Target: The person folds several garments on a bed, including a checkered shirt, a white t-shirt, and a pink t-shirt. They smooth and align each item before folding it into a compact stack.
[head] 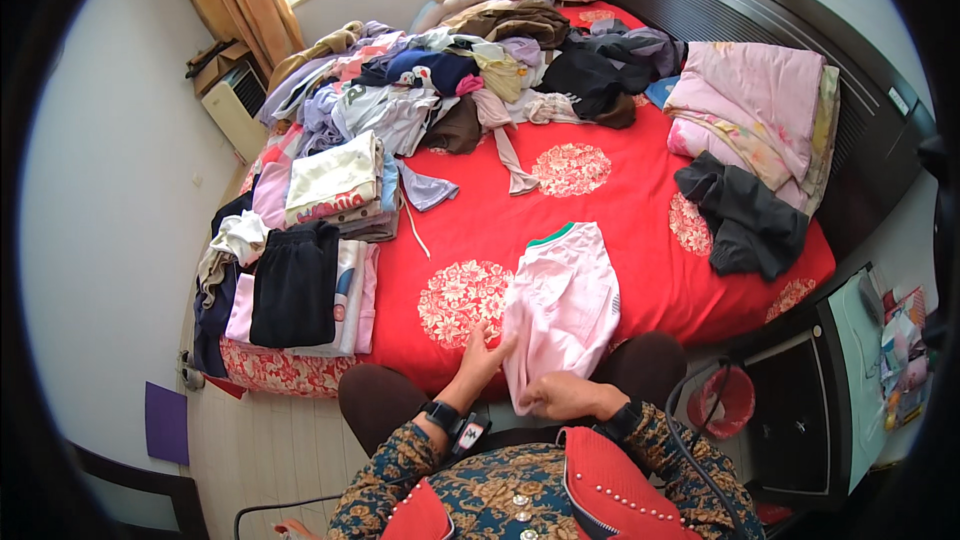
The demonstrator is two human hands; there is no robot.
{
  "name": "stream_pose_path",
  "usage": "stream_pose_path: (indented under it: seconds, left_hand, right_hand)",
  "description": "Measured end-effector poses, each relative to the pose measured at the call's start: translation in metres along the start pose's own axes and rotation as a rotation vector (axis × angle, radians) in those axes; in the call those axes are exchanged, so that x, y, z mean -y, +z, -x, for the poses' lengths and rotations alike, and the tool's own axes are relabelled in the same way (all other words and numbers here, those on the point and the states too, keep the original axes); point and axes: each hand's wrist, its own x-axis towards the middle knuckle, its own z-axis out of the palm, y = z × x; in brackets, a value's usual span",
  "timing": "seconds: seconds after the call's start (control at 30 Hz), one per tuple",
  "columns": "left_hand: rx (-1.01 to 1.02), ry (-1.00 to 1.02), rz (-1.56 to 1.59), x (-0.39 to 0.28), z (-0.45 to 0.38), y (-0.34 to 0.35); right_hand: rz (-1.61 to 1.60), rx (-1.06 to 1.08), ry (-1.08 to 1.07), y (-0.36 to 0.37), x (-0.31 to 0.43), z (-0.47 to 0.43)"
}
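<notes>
A light pink garment with a green neckline (566, 292) lies partly folded on the red floral bedspread (480, 240), its lower end hanging over the bed's near edge. My right hand (562, 395) grips that lower end between curled fingers. My left hand (480, 360) is at the garment's left edge, thumb and fingers apart; whether it touches the cloth is hard to tell. To the left are folded stacks, one topped by black trousers (295, 285), another by a cream shirt with red print (334, 176).
A large heap of loose clothes (450, 75) covers the bed's far side. At the right are a folded pink quilt (750, 112) and a crumpled dark garment (742, 217). A red bin (721, 401) stands by the bedside cabinet (795, 405); a black cable (679, 420) runs past my right arm.
</notes>
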Motion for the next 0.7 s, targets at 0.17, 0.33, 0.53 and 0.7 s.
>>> stream_pose_path:
  seconds: [0.17, 0.33, 0.53, 0.7]
  left_hand:
    - [0.292, -0.015, -0.005, 0.013, 0.010, 0.014]
    - [0.344, -0.091, 0.270, -0.039, 0.025, -0.030]
    - [0.063, 0.216, 0.492, -0.116, 0.050, -0.130]
    - [-0.057, 0.250, 0.738, -0.137, 0.077, -0.167]
  right_hand:
    - [-0.416, 0.205, 0.075, 0.005, -0.001, 0.009]
    - [-0.229, -0.703, 0.125, -0.052, -0.044, 0.014]
    - [0.425, -0.903, 0.523, -0.118, -0.096, -0.001]
    - [0.474, -0.793, 0.409, -0.098, -0.124, -0.053]
